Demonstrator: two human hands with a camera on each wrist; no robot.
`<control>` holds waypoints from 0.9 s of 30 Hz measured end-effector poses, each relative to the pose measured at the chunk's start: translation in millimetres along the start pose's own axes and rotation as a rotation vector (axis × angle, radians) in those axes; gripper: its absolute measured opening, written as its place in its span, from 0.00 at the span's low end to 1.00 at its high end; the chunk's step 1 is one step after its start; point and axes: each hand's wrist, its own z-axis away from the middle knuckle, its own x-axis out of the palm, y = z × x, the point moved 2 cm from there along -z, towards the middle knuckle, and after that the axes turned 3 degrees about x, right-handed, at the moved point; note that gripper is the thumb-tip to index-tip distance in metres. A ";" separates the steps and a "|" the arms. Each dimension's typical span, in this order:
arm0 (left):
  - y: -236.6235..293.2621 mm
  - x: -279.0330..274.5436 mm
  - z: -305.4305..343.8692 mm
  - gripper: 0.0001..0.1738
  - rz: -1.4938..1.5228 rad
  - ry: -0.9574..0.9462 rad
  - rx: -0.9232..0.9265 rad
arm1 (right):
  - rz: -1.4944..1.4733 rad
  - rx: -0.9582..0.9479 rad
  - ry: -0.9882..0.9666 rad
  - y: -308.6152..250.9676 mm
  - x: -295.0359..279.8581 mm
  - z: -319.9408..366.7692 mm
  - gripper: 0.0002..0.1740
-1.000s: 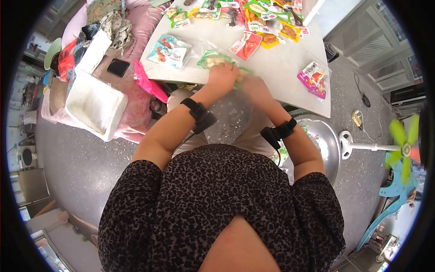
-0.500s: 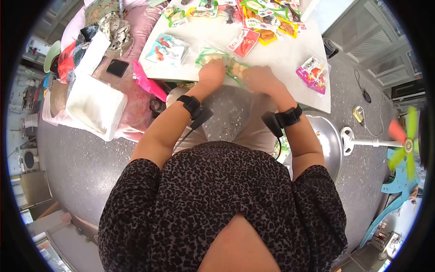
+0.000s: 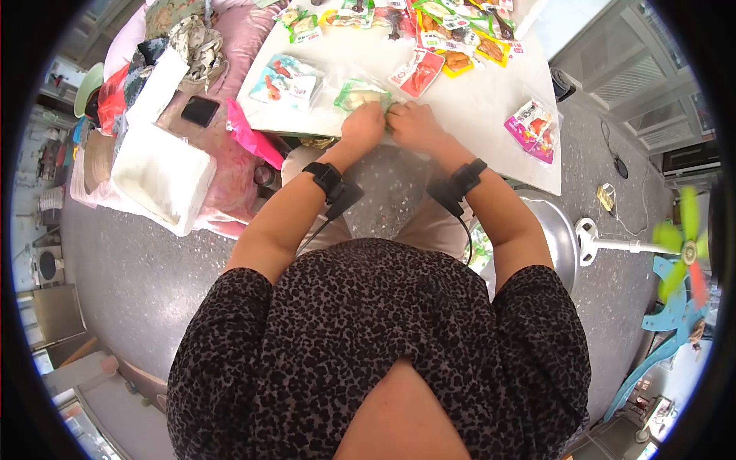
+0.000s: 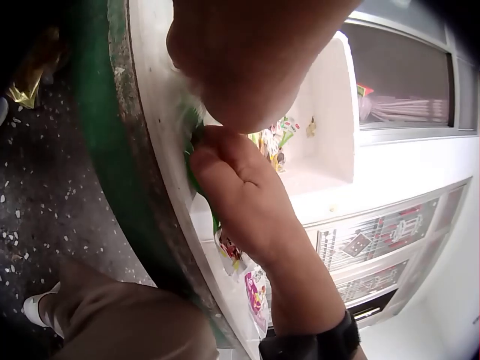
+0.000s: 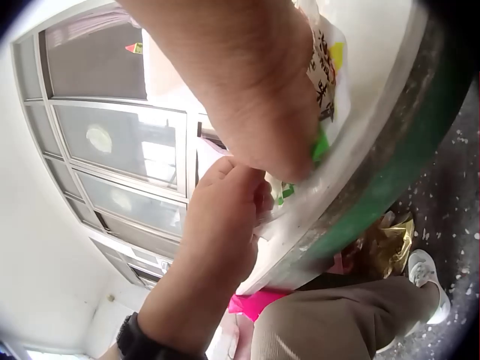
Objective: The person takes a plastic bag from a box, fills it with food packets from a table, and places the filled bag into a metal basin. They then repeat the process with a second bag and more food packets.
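Note:
Both hands meet at the table's near edge. My left hand (image 3: pixel 363 126), fingers curled, pinches the edge of a green-trimmed clear food packet that is mostly hidden by the hands. Close beside it, my right hand (image 3: pixel 416 128) grips the same packet; a green strip (image 4: pixel 190 161) shows by its fingertips in the left wrist view. The right wrist view shows a white part of the packet with black writing (image 5: pixel 325 79) beside the right hand. Just beyond the left hand lies a green and clear packet (image 3: pixel 357 93) with pale food inside.
On the white table (image 3: pixel 475 115) lie a red packet (image 3: pixel 418 73), a blue-white packet (image 3: pixel 285 83), a pink-purple packet (image 3: pixel 530 132) and a pile of colourful packets (image 3: pixel 452 34) at the back. A metal basin (image 3: pixel 557 238) stands at the right, a white foam box (image 3: pixel 162 180) at the left.
The right hand has moved left, up against the left hand. The pale-filled packet between the hands half a second ago is now mostly covered by them.

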 end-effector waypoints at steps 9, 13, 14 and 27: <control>10.0 -2.4 11.0 0.05 -0.147 0.129 0.319 | -0.372 0.018 0.164 4.4 5.6 -1.6 0.09; 19.4 -14.2 15.0 0.04 -0.313 0.167 0.441 | -0.432 -0.014 0.239 -0.7 -3.0 2.3 0.13; 18.7 -12.7 15.7 0.04 -0.282 0.171 0.440 | -0.447 0.009 0.258 -3.0 -6.0 4.6 0.14; 10.4 -12.1 15.1 0.05 -0.158 0.073 0.284 | -0.324 0.192 0.410 1.8 -0.9 13.8 0.26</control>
